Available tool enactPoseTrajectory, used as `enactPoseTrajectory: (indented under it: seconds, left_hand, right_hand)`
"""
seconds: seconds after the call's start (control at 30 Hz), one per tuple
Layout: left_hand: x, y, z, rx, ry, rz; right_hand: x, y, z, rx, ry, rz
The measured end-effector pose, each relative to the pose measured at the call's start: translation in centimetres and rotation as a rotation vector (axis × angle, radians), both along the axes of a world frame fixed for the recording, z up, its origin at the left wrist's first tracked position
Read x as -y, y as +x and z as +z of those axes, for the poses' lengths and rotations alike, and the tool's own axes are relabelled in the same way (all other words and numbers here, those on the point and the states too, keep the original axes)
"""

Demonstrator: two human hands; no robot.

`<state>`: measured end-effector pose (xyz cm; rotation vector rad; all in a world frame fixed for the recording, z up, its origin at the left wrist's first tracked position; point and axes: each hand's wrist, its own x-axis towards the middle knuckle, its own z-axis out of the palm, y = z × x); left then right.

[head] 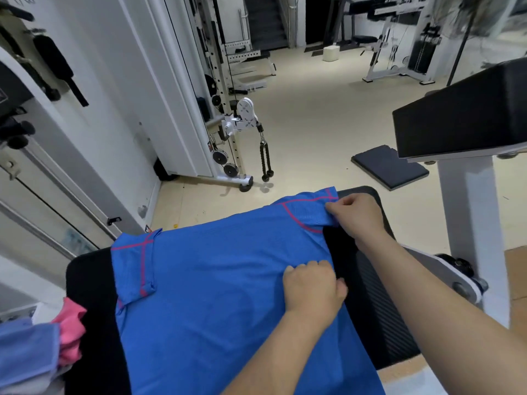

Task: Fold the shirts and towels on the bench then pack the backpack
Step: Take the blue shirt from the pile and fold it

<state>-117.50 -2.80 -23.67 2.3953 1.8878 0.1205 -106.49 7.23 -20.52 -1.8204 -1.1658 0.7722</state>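
Right hand (353, 215) pinches the sleeve (308, 212) of the blue shirt (214, 280); left hand (313, 286) grips its side hem. Best to lift both together and fold inward, crease parallel to the surface (379, 309) edge.

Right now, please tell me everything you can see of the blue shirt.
The blue shirt lies spread on the black bench, a thin sporty knit with pink seams. One sleeve lies folded at the image's left. The right hand pinches the other sleeve; the left hand grips the side edge below it.

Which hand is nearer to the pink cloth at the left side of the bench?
Left. The left hand holds the side edge of the blue shirt, right of the pink cloth; the right hand grips the sleeve, farther right and beyond.
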Motion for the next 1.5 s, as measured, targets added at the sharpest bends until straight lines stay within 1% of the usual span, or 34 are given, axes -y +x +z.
enactPoseTrajectory:
  seconds: [0.07,0.17,0.2,0.23,0.3,0.33,0.4,0.5,0.53,0.63,0.7,0.73,0.8,0.87,0.9,0.97,1.0,1.1,1.13,1.2,1.23,1.27,1.3,1.33,1.37,1.4,1.47,1.5]
  left_hand:
    - [-0.1,0.0,0.3,0.033,-0.029,-0.029]
    - [0.0,-0.4,1.2,0.155,-0.159,-0.044]
    - [0.0,-0.6,1.7,0.164,-0.207,-0.049]
    - [-0.1,-0.8,2.2,0.147,-0.249,-0.062]
    - [-0.6,-1.1,3.0,0.088,-0.277,-0.095]
    - [-1.0,-1.1,3.3,0.073,-0.249,-0.106]
    - [-2.3,-0.7,3.7,0.097,-0.111,-0.108]
    - [-4.7,0.7,3.7,0.168,0.16,-0.095]
    - [-5.5,1.3,3.6,0.155,0.195,-0.081]
    - [-6.8,2.4,2.8,0.037,0.196,-0.021]
    - [-7.0,2.6,2.6,0.06,0.269,-0.025]
    - [-7.0,2.5,2.7,0.115,0.301,-0.035]
    - [-7.0,2.3,3.0,0.304,0.307,-0.004]
    - [-7.0,1.8,3.6,0.578,0.183,0.125]
    - [-6.9,1.5,4.0,0.746,0.106,0.202]
    - [-6.6,0.6,4.4,1.081,-0.011,0.35]
    - [-6.4,0.0,4.6,1.237,-0.054,0.412]
    - [-5.7,-1.3,4.7,1.671,-0.208,0.533]
    - [-5.6,-1.7,4.7,1.782,-0.246,0.564]
    - [-5.3,-2.3,4.6,1.9,-0.278,0.621]
    - [-5.1,-2.7,4.4,1.919,-0.285,0.646]
    - [-5.0,-3.0,4.3,1.907,-0.295,0.665]
    - [-4.8,-3.4,4.2,1.854,-0.305,0.676]
    - [-4.7,-3.7,4.0,1.753,-0.301,0.676]
    - [-4.7,-4.1,3.8,1.6,-0.271,0.664]
    - [-4.9,-4.4,3.6,1.415,-0.21,0.646]
    - [-5.4,-4.8,3.7,1.053,-0.017,0.569]
    - [-5.9,-5.0,4.0,0.931,0.1,0.493]
  right_hand:
    - [-0.5,0.5,0.2,-0.092,0.013,0.008]
    - [-1.1,1.7,0.5,-0.213,0.037,0.044]
    - [-1.2,2.0,0.6,-0.202,0.039,0.063]
    - [-1.3,2.3,0.5,-0.15,0.043,0.083]
    - [-1.5,2.8,0.3,0.029,0.047,0.115]
    - [-1.6,3.1,0.2,0.123,0.055,0.117]
    - [-2.4,3.7,0.2,0.253,0.066,0.105]
    - [-3.7,4.0,1.1,0.298,-0.004,0.15]
    - [-4.0,3.8,1.3,0.309,-0.018,0.187]
    - [-4.4,3.4,1.7,0.327,0.007,0.276]
    - [-4.6,3.7,1.8,0.292,0.031,0.319]
    - [-4.7,3.9,2.1,0.246,0.036,0.342]
    - [-4.8,4.3,2.7,0.102,0.026,0.374]
    - [-5.0,4.2,3.6,-0.075,0.004,0.373]
    - [-5.1,4.0,4.0,-0.157,0.0,0.364]
    - [-5.3,3.0,5.0,-0.267,0.006,0.355]
    - [-5.4,2.3,5.4,-0.273,0.016,0.357]
    - [-5.5,-0.3,6.1,-0.192,0.062,0.438]
    - [-5.4,-1.2,6.3,-0.188,0.063,0.489]
    - [-5.3,-2.7,6.1,-0.261,0.049,0.583]
    - [-5.2,-3.0,5.9,-0.262,0.057,0.596]
    - [-5.1,-3.0,5.6,-0.196,0.081,0.577]
    - [-5.0,-2.7,5.3,-0.06,0.116,0.531]
    - [-4.8,-2.1,4.9,0.092,0.143,0.476]
    - [-4.4,-1.4,4.5,0.217,0.142,0.434]
    - [-3.7,-0.9,4.0,0.297,0.117,0.421]
    - [-1.8,-0.3,2.7,0.381,0.058,0.442]
    - [-0.8,-0.4,2.0,0.4,0.052,0.44]
